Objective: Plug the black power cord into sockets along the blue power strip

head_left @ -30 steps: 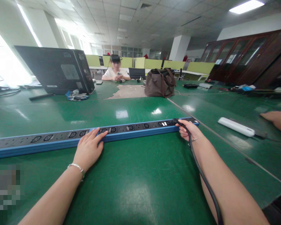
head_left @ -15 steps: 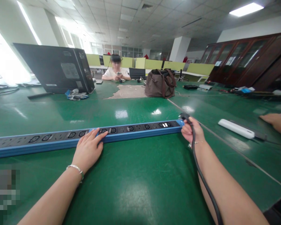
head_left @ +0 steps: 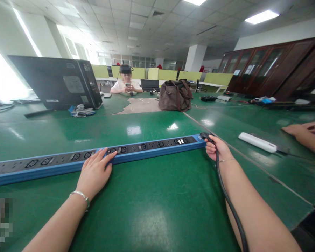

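A long blue power strip (head_left: 147, 151) with a black socket face lies across the green table, running out of view on the left. My left hand (head_left: 96, 171) rests on its middle, fingers stretched over the sockets, holding nothing. At the strip's right end, my right hand (head_left: 217, 148) grips a black power plug (head_left: 207, 136) between thumb and fingers. The plug is by the end of the strip; whether it touches is hard to tell. From it a black cable (head_left: 227, 196) runs down along my right forearm.
A white power strip (head_left: 257, 142) lies to the right, near another person's hands (head_left: 294, 130). Farther back are a brown bag (head_left: 175, 96), gloves (head_left: 81, 111) and a black computer case (head_left: 60, 82). Across the table a person (head_left: 126, 84) holds a phone.
The view has turned slightly to the right. My right hand has brought the plug slightly lower beside the strip's end. My left hand stays on the strip.
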`<state>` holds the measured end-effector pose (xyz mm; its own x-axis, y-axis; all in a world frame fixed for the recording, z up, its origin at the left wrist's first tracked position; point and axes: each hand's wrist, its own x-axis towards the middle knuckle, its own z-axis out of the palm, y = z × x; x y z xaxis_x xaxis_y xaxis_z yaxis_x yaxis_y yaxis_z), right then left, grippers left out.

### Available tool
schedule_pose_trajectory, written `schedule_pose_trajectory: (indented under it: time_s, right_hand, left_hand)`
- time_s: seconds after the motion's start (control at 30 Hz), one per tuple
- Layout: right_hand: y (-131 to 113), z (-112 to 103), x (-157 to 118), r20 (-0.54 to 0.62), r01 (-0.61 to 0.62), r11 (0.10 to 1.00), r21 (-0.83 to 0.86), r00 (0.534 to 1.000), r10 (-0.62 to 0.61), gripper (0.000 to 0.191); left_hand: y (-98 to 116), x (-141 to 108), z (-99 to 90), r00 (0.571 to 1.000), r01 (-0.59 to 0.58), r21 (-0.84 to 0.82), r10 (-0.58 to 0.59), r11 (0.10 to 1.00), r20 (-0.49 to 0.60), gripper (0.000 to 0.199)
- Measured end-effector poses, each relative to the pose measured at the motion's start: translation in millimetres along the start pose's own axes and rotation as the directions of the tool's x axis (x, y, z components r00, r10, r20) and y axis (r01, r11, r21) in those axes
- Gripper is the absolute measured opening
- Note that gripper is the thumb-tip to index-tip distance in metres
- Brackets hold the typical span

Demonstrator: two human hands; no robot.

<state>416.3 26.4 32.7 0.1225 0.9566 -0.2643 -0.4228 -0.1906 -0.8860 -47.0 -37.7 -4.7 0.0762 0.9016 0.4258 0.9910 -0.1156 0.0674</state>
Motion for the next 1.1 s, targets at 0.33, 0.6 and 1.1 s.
schedule_pose_trajectory:
  time_s: [0.33, 0.6, 1.1]
  right_hand:
    - [-15.0, -0.6, 15.3, -0.063, -0.169, 0.968, -0.188, 0.985, 0.16, 0.03]
    - [-28.1, -4.6, 20.1, -0.083, -0.296, 0.901, -0.317, 0.955, 0.285, 0.031]
    - [-31.5, 10.9, 16.1, -0.158, -0.302, 0.809, -0.505, 0.953, 0.257, 0.034]
  left_hand:
    - [2.4, 0.8, -3.3, 1.0, -0.001, 0.035, 0.0, 0.999, 0.024, 0.044]
    - [1.7, 0.0, -2.9, 1.0, 0.008, 0.01, -0.008, 1.0, 0.01, 0.044]
    - [-0.1, 0.1, -0.7, 1.0, -0.003, 0.003, 0.003, 1.0, 0.008, 0.044]
